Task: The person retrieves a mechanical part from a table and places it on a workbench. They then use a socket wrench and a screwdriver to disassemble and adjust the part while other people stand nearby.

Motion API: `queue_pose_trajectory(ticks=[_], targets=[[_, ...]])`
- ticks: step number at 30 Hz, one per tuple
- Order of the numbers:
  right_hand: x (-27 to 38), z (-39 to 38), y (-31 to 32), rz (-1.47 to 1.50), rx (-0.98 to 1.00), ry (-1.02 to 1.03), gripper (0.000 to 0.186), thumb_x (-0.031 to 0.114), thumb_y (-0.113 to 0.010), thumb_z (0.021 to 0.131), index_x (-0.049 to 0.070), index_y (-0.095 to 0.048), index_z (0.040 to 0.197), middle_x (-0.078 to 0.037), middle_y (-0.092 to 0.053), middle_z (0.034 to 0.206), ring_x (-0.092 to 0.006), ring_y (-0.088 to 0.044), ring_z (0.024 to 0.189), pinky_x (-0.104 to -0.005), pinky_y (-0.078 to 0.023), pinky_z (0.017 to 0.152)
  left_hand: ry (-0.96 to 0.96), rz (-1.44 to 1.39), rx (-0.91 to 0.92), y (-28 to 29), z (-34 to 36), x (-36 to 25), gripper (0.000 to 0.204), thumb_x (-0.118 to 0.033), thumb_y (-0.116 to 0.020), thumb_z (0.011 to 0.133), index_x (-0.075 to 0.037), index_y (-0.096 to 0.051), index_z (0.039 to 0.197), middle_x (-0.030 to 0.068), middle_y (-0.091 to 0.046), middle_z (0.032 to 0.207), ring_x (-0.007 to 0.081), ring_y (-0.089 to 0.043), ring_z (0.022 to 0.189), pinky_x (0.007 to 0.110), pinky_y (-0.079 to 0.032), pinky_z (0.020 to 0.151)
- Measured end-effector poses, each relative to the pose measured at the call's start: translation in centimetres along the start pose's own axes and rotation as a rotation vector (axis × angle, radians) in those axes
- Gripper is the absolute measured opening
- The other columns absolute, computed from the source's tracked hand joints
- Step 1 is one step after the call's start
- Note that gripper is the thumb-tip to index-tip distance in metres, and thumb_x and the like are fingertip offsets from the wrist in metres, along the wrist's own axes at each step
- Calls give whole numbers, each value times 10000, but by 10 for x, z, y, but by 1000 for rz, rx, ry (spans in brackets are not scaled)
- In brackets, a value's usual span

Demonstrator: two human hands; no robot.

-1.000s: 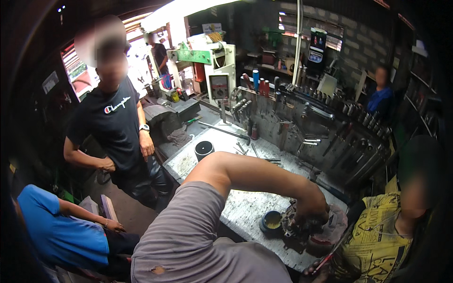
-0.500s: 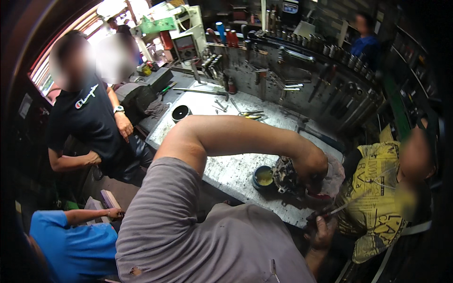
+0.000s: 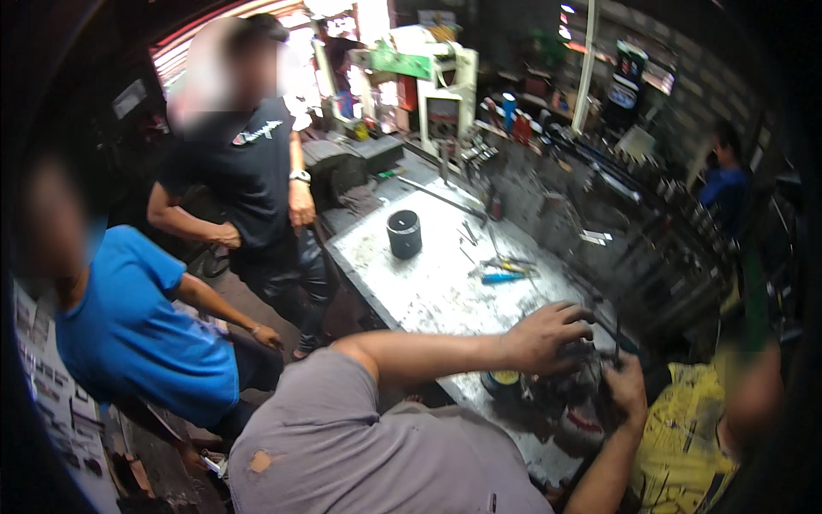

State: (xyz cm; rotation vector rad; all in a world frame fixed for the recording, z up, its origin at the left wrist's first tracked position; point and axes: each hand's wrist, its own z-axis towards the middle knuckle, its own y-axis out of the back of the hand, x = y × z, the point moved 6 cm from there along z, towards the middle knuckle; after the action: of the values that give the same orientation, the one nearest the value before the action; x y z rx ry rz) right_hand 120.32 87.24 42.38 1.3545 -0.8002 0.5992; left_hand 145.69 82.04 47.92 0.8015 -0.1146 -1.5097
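Note:
My left hand reaches across the bench with fingers spread and arched above a dark, greasy metal part; any contact is unclear. Just right of it, my right hand is closed round a thin, dark upright tool, its lower end hidden. A small dark container with yellowish contents stands left of the part, partly behind my left forearm. Something dark with a red edge lies below the part, too blurred to name.
A black cylinder, pliers and a blue-handled tool lie farther up the bench. A tool board lines its back. People in black, blue and yellow shirts stand close on either side; others are behind.
My left hand has lifted from down in the metal part to spread fingers over it. My right hand and tool have risen from the lower right to beside it. The view has shifted.

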Motion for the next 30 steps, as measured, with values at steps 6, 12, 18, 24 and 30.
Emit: queue_pose_trajectory(ticks=[6, 12, 18, 24, 30], targets=[[7, 15, -15, 433, 245, 197, 356, 62, -715, 924, -74, -640, 1245, -163, -681, 1188, -201, -644, 1061, -347, -523, 953, 303, -278, -16, -16, -57, 24, 213, -165, -744, 936, -21, -721, 1092, 184, -661, 1163, 387, -663, 1085, 431, -547, 931], [1, 22, -15, 346, 197, 82, 443, 35, -641, 959, -94, -527, 1367, -162, -654, 1265, -222, -625, 1152, -371, -487, 1048, 317, -311, -7, -18, -69, 24, 201, -116, -761, 898, -16, -730, 1069, 159, -691, 1154, 358, -685, 1046, 425, -558, 919], [-8, 45, -15, 403, 272, 92, 358, -14, -665, 947, -51, -565, 1289, -147, -649, 1204, -219, -629, 1108, -356, -502, 1009, 333, -351, -5, -16, -62, 31, 227, -115, -812, 852, -23, -718, 1038, 154, -690, 1135, 351, -678, 1066, 422, -549, 937], [-17, 52, -19, 346, 247, 187, 330, -38, -629, 946, -45, -573, 1272, -121, -668, 1166, -186, -641, 1037, -350, -508, 973, 359, -305, -1, -18, -61, 37, 271, -148, -834, 844, -34, -684, 1039, 147, -682, 1122, 349, -669, 1069, 431, -535, 939], [-8, 39, -23, 384, 222, 200, 306, -6, -650, 933, -41, -613, 1235, -123, -670, 1184, -201, -635, 1058, -362, -496, 986, 292, -366, -14, -14, -61, 35, 257, -162, -824, 863, -42, -699, 1052, 145, -677, 1120, 343, -669, 1052, 427, -534, 928]])
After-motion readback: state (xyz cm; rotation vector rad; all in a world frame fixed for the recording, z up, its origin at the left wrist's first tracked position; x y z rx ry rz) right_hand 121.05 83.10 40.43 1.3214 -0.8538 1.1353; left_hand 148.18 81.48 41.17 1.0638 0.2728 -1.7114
